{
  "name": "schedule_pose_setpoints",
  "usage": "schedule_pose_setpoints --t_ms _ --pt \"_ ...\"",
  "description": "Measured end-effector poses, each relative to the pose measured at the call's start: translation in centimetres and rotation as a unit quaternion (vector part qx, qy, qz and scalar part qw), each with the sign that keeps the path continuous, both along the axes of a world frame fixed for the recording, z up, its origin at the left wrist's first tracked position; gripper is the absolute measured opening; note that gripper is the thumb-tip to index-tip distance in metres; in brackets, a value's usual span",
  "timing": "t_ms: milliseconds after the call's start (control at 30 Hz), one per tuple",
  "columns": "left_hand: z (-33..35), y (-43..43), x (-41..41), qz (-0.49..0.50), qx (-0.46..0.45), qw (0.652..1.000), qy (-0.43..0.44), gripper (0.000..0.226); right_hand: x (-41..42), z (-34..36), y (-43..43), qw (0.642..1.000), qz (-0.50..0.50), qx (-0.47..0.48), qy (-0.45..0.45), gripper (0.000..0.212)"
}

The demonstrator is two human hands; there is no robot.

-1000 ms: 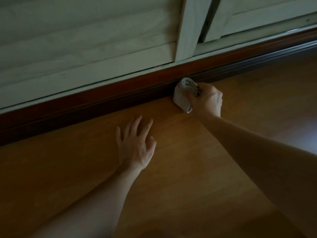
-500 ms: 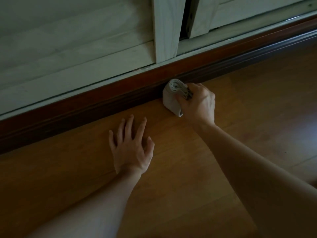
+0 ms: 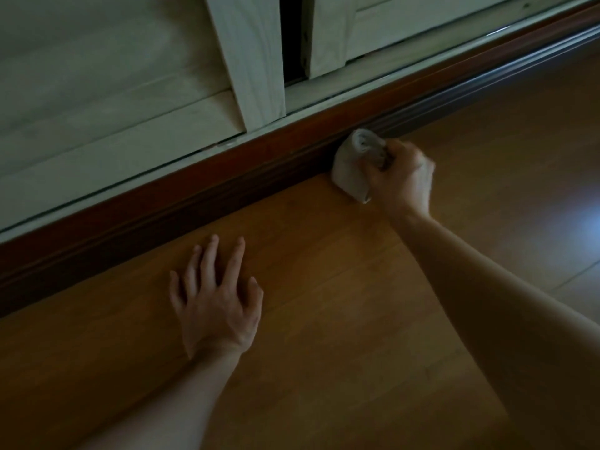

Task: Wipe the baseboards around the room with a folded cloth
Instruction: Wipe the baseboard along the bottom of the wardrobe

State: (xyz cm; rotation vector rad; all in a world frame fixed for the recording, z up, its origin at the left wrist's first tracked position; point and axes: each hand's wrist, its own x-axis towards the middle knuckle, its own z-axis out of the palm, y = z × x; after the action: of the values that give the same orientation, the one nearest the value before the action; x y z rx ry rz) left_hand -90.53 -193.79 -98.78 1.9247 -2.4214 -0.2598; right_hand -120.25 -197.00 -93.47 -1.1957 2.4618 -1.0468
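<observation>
Head view: right hand [image 3: 401, 177] grips cloth [image 3: 352, 170], seemingly touching the baseboard [image 3: 194, 196].

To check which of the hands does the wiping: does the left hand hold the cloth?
No, the left hand rests flat on the floor with fingers spread; the right hand grips the cloth at the baseboard.

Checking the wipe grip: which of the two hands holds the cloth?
The right hand grips the folded cloth against the baseboard; the left hand rests flat on the floor, fingers spread, holding nothing.
</observation>
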Motion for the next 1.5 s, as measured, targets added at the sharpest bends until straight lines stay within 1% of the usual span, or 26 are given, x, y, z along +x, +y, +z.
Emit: schedule_pose_setpoints --t_ms 33,100,267,367,500,667,733,833,1000,1100,1233,1367,1500 --pt "0.0 0.0 -0.1 0.001 0.002 1.0 -0.001 0.063 -0.9 -0.1 0.0 1.0 -0.025 -0.002 -0.006 0.027" --pt "0.0 0.0 -0.1 0.004 0.005 1.0 -0.001 0.063 -1.1 -0.3 -0.3 0.999 -0.042 -0.007 -0.009 0.027" --pt "0.0 0.1 0.0 0.005 -0.003 1.0 -0.001 0.063 -1.8 -0.4 -0.2 1.0 -0.024 -0.005 -0.003 0.025" --pt "-0.2 0.0 -0.1 0.005 -0.01 1.0 -0.002 0.063 -3.6 -0.3 -0.2 0.997 -0.076 -0.01 -0.014 0.027" --pt "-0.3 0.0 0.0 0.002 -0.01 1.0 -0.009 0.063 -4.6 -0.1 -0.2 0.999 -0.051 0.009 0.008 0.025" --pt "-0.3 0.0 -0.1 0.005 -0.005 1.0 -0.004 0.063 -5.7 0.2 -0.3 0.99 -0.139 0.011 -0.017 0.028" --pt "-0.3 -0.1 0.0 0.004 -0.006 1.0 -0.005 0.063 -4.1 0.0 -0.4 0.993 -0.117 0.009 -0.016 0.03" --pt "-0.4 0.0 0.0 0.004 -0.01 1.0 -0.004 0.063 -2.3 -0.4 -0.2 0.998 -0.059 0.004 -0.006 0.025" --pt "-0.5 0.0 0.1 0.002 -0.01 1.0 -0.005 0.063 -1.4 -0.9 -0.3 0.997 -0.074 -0.012 0.001 0.027" --pt "-0.5 0.0 0.1 0.001 -0.013 1.0 -0.006 0.063 -0.1 -1.1 -0.2 0.999 -0.047 -0.009 -0.003 0.024" --pt "-0.6 -0.1 0.2 -0.002 -0.019 1.0 0.005 0.062 0.6 -1.4 -0.2 0.998 -0.065 -0.018 -0.014 0.024" --pt "-0.6 0.0 0.1 -0.005 -0.021 1.0 0.001 0.063 4.5 -1.1 0.0 0.999 0.006 -0.029 -0.027 0.023" --pt "-0.4 -0.1 0.3 -0.007 -0.02 1.0 -0.011 0.062 8.0 -0.5 0.1 0.997 0.069 -0.025 0.001 0.024"
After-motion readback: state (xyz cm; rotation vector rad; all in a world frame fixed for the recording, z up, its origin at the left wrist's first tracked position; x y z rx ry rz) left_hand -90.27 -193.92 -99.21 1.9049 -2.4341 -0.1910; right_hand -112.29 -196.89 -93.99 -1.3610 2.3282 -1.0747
